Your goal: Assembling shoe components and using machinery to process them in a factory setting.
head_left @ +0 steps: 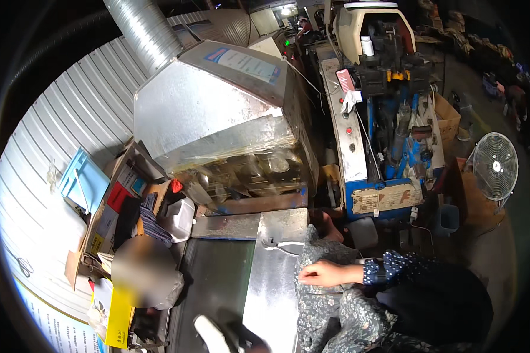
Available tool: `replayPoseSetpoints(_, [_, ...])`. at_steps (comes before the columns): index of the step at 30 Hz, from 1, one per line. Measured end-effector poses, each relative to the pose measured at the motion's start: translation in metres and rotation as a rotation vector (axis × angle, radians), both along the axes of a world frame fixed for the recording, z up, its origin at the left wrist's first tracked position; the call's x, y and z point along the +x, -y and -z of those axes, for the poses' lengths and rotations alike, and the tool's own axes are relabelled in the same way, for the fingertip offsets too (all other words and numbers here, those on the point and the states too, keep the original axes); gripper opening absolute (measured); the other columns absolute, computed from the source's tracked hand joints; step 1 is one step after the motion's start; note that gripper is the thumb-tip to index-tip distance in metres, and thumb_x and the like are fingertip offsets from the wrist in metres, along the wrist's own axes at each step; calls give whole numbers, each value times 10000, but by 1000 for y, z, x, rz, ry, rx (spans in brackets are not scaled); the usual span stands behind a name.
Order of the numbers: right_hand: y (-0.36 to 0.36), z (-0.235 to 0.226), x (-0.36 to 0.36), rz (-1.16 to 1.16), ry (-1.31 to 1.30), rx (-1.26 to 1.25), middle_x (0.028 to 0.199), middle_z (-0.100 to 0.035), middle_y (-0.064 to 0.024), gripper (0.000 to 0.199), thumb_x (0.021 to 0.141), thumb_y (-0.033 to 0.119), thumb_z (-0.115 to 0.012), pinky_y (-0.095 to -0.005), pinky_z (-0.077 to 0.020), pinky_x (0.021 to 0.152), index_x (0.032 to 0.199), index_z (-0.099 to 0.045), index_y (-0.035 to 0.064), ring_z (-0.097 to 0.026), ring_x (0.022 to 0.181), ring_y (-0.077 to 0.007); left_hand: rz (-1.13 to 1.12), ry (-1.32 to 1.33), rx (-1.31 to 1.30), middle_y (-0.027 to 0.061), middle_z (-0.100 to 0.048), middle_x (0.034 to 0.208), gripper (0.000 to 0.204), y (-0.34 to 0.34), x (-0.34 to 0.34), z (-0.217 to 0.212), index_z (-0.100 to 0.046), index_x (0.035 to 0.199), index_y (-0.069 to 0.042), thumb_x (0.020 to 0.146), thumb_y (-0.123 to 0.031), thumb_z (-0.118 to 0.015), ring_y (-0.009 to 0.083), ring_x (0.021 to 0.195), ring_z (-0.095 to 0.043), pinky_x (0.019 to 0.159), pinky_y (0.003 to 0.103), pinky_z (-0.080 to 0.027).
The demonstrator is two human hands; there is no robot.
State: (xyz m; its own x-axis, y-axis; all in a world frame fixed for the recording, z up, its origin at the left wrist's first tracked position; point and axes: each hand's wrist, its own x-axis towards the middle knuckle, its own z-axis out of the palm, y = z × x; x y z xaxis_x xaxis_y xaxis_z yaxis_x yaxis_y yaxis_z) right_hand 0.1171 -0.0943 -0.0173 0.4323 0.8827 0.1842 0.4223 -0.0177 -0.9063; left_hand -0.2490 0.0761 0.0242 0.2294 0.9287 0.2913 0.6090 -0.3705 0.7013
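My right hand (324, 273), in a dark sleeve with white dots, lies on the grey floral cloth (318, 309) over my lap. Its fingers are loosely curled, and nothing shows in them. Just left of the cloth, a pair of pliers (282, 246) with pale handles rests on the bare metal tabletop (271, 294). A white, shoe-like shape (211, 332) is near the lower edge, over the dark green belt (218, 282). Beside it is a dark, smeared shape (250, 340) that I cannot make out. My left hand does not show.
A large metal hood (206, 112) with a duct stands beyond the belt. At the left is a cluttered box shelf (109, 217) with a blue bin (83, 179). A blue-based machine (388, 200) stands at the far right, near a round fan (494, 166).
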Motion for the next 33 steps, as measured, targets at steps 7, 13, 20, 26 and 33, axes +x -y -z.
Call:
replayPoseSetpoints(7, [-39,-55,45,3,-88,264,1348,-550,-185,640,987,416,-595,-318,-495,942,1462,-354,60,-581,1125,-192,651,71,-294,208,-682,1129,868,68,113,2,-449,1346,109,764,-418,-820,280,973,-675,856,341,-520])
replayPoseSetpoints(13, [44,-73,83,326,-85,365,1192,-675,-94,372,940,269,-687,-298,-490,927,1235,-600,61,-639,1072,-166,1065,-342,-568,295,-550,1325,967,84,214,-39,-320,1444,131,768,-318,-846,320,1253,-550,1039,377,-440])
replayPoseSetpoints(20, [74,-67,63,-65,232,212,1354,-588,-153,457,901,331,-709,-387,-461,1033,1286,-597,112,-584,1231,-325,1195,45,-139,331,-186,1561,1036,97,295,-33,-197,1505,78,761,-235,-846,384,1489,-175,1188,433,-226])
replayPoseSetpoints(26, [67,-68,82,-181,218,36,1442,-502,-180,627,941,429,-633,-415,-387,1109,1438,-444,95,-518,1296,-357,1218,282,-553,224,-170,1601,979,85,284,-22,-115,1549,37,821,-64,-763,277,1482,-194,1191,381,-206])
replayPoseSetpoints(33, [52,-73,79,-377,-41,-31,1392,-504,-251,537,976,299,-601,-399,-405,1083,1431,-418,78,-492,1314,-354,1046,330,-671,225,-439,1444,1078,96,292,-18,-173,1528,34,727,-158,-869,305,1309,-472,1092,396,-389])
